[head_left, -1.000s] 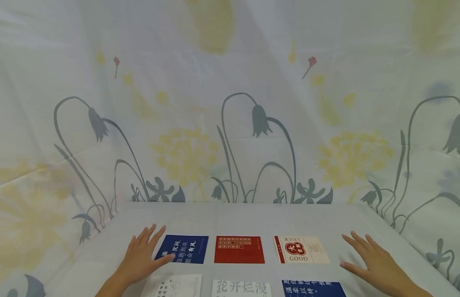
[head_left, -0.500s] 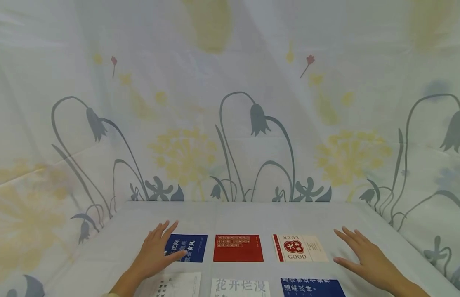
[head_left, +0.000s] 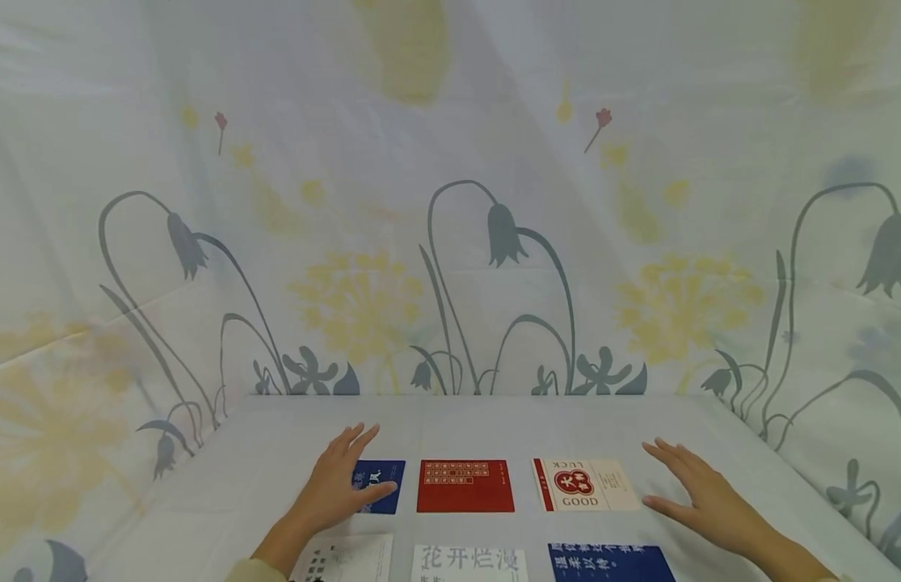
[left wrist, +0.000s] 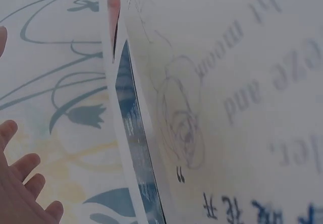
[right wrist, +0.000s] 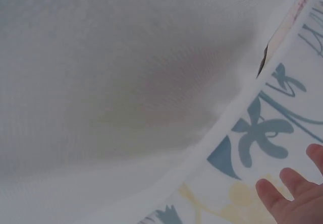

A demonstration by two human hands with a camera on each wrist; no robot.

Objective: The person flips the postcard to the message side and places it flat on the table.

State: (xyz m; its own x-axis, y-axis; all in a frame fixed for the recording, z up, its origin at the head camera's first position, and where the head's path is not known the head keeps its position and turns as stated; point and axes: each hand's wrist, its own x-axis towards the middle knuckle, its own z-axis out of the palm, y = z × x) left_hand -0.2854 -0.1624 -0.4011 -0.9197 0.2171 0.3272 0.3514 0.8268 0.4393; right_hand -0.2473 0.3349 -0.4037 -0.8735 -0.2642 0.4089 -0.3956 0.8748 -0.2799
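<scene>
In the head view, my left hand (head_left: 334, 489) hovers with spread fingers over the blue card (head_left: 381, 505) at the left of the back row, hiding much of it. A red card (head_left: 466, 497) with small printed squares lies in the middle. Right of that is a cream card (head_left: 603, 489) marked GOOD LUCK. My right hand (head_left: 712, 505), fingers spread and holding nothing, is just beyond its right edge. In the left wrist view, a white printed card (left wrist: 227, 82) fills much of the frame, with left-hand fingers (left wrist: 28, 166) at the edge. Right-hand fingers (right wrist: 298, 183) show at the lower right.
A front row has a white card (head_left: 363, 558), a white card with large grey characters (head_left: 472, 562) and a blue card (head_left: 610, 562), all cut off by the frame's bottom. The pale table (head_left: 566, 424) ends at a flower-printed curtain (head_left: 450, 323) behind and on both sides.
My left hand has moved right and slightly away from me, covering more of the blue card. My right hand has drifted left toward the cream card. The cards keep their places.
</scene>
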